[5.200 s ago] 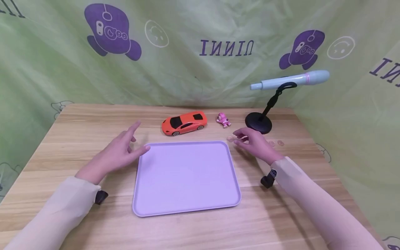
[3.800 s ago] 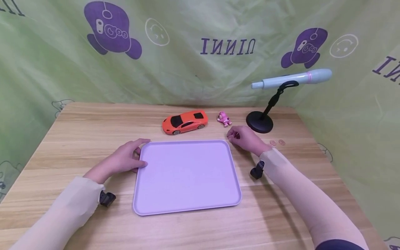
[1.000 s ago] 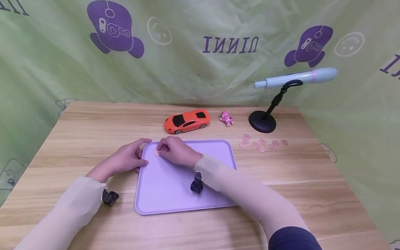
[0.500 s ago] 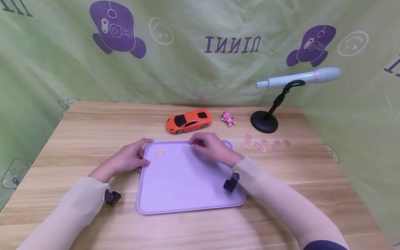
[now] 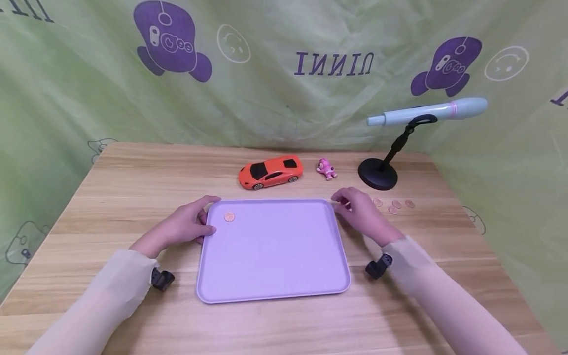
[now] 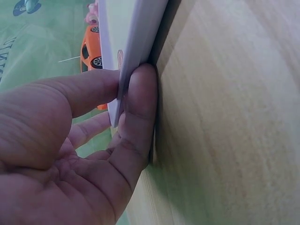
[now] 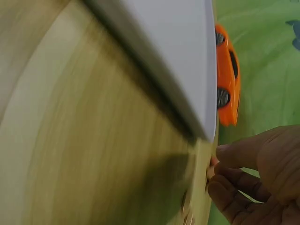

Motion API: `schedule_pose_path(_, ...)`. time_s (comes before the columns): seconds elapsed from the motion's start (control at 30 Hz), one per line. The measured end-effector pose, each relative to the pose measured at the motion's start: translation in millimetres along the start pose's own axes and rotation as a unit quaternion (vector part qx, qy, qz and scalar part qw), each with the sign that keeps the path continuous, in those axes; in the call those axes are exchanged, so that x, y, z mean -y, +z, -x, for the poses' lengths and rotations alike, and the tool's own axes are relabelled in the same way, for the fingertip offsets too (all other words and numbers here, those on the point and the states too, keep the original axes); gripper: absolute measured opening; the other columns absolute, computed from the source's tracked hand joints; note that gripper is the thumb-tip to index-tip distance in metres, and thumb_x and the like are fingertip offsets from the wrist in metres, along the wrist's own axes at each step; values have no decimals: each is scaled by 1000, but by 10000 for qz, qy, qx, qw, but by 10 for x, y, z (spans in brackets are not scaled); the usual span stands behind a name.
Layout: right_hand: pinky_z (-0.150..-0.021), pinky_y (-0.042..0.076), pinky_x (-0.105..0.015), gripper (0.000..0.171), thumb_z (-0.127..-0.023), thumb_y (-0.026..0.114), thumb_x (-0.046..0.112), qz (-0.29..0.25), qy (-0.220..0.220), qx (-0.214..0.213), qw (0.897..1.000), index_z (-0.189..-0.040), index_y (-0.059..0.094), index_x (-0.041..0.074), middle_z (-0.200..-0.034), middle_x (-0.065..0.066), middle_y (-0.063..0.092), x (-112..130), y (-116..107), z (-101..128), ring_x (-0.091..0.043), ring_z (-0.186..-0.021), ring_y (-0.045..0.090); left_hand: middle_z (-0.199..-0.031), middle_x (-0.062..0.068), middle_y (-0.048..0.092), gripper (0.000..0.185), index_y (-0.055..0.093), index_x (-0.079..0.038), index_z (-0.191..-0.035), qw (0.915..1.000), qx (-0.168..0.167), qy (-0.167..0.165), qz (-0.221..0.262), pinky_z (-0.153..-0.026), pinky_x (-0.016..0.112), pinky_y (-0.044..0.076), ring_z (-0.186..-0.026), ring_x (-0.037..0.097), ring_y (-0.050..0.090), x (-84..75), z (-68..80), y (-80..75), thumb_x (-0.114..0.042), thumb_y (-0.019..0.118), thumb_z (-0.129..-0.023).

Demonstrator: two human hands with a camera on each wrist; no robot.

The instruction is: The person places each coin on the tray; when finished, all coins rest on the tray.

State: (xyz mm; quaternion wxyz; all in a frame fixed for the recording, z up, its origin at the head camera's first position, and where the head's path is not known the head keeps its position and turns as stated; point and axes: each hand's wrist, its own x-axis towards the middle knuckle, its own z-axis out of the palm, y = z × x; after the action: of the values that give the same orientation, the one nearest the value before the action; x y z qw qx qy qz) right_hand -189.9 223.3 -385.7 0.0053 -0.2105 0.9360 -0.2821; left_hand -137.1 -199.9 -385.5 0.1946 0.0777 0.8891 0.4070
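Observation:
A lilac tray [image 5: 275,256] lies flat on the wooden table. One copper coin [image 5: 229,217] sits in its far left corner. My left hand [image 5: 205,221] grips the tray's far left edge; in the left wrist view the left hand [image 6: 125,86] has thumb and fingers clamped on the tray rim [image 6: 133,42]. My right hand [image 5: 345,202] is just right of the tray's far right corner, fingers curled down over loose coins [image 5: 396,204] on the table. In the right wrist view the right hand [image 7: 213,174] pinches a coin [image 7: 212,162] at the table surface.
An orange toy car [image 5: 270,172] and a small pink toy [image 5: 327,169] stand behind the tray. A black stand [image 5: 377,173] at the back right carries a pale blue microphone [image 5: 428,111]. Green printed cloth hangs all round the table.
My right hand left a coin in the tray's far left corner, then swung right across the tray to the loose coins. My left hand has kept its grip on the tray.

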Motion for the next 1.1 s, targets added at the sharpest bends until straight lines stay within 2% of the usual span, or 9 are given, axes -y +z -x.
schedule_pose_path(0.13,-91,61,-53,19,-94,70,-3,428,27,25,9991,-113,72,-5,-107,-23,72,-189,-73,67,-36,-100,69,-94,13,53,77,35,-3,-159,10000,8,4,19,-62,29,63,-73,18,63,-11,8,0,-1,74,-93)
schedule_pose_path(0.33,-94,60,-54,20,-93,68,-6,475,-67,208,9986,-113,72,-4,-105,-20,74,-319,-102,128,-35,-101,69,-93,13,53,76,35,-3,-159,10000,10,4,20,-62,28,62,-73,17,63,-22,10,-1,0,74,-93)
schedule_pose_path(0.53,-94,61,-53,22,-94,67,-8,435,-86,245,9987,-115,72,-4,-107,-20,73,-379,-98,128,-35,-101,70,-92,13,53,76,35,-2,-159,10000,0,11,18,-61,28,62,-73,18,63,-26,13,4,0,73,-93)
schedule_pose_path(0.93,-91,61,-50,16,-97,67,-1,554,-220,395,9974,-113,72,-2,-104,-17,73,-420,-100,76,-30,-98,69,-92,13,54,76,34,-3,-159,10000,32,-20,38,-62,29,63,-73,18,63,6,16,-1,-1,73,-94)
schedule_pose_path(1.1,-90,59,-50,15,-100,67,5,687,-46,574,9960,-112,71,-1,-104,-16,71,-408,-130,73,-29,-98,65,-92,13,53,76,34,-3,-159,9999,55,-50,72,-63,29,63,-74,19,62,-8,3,-10,-1,73,-94)
